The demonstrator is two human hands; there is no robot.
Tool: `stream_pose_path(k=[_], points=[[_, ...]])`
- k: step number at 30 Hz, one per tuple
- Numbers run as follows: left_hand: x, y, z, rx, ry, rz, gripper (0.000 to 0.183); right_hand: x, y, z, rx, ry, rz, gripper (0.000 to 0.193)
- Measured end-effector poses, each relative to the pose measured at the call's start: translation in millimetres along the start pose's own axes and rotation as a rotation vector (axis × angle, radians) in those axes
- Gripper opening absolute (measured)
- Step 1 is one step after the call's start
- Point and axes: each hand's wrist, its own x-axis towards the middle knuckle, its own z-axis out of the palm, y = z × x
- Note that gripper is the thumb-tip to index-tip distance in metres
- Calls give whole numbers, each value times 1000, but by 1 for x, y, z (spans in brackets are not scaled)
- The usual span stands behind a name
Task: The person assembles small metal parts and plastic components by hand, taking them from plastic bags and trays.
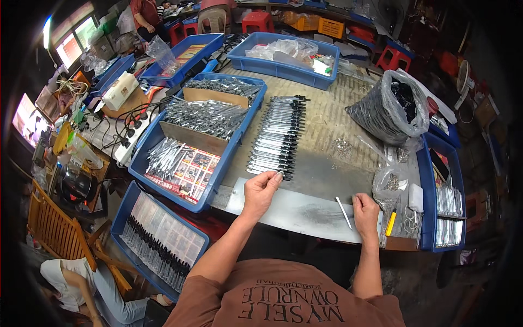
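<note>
Pens [277, 133] lie side by side in a long row on the table, silver-grey with black ends. At the row's near end is my left hand [260, 192], thumb and forefinger pressed together; what they pinch, if anything, is too small to make out. My right hand [366, 216] is curled closed above the metal sheet [294, 210] at the table's front edge, its contents hidden. Just left of it lies a thin white tube [344, 212]. A yellow-handled tool [390, 224] rests to its right, beside a clear bag of small metal parts [388, 185].
A divided blue tray [143, 158] of pen parts stands left, with another blue tray [116, 226] of black-ended pens below. A large plastic bag [376, 111] of black parts stands right, above a blue bin [427, 218]. Loose small parts [341, 147] lie mid-table. Another person [103, 289] sits lower left.
</note>
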Motion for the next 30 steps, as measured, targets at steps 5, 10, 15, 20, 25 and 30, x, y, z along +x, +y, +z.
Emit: stream_pose_path(k=[5, 10, 15, 20, 25, 30], points=[[-2, 6, -3, 25, 32, 54, 16, 1, 0, 0, 0, 5, -17, 8], [-4, 4, -8, 47, 55, 122, 14, -2, -1, 0, -2, 21, -10, 8], [-7, 7, -9, 34, 64, 119, 13, -3, 2, 1, 8, 7, -3, 8], [-8, 11, -13, 49, 66, 111, 14, -3, 7, 2, -3, 4, -33, 10], [-6, 25, -18, 47, 58, 134, 15, 1, 4, 3, 5, 12, -21, 9], [0, 72, -37, -119, 79, 119, 13, -1, 1, 1, -13, 7, -11, 9]])
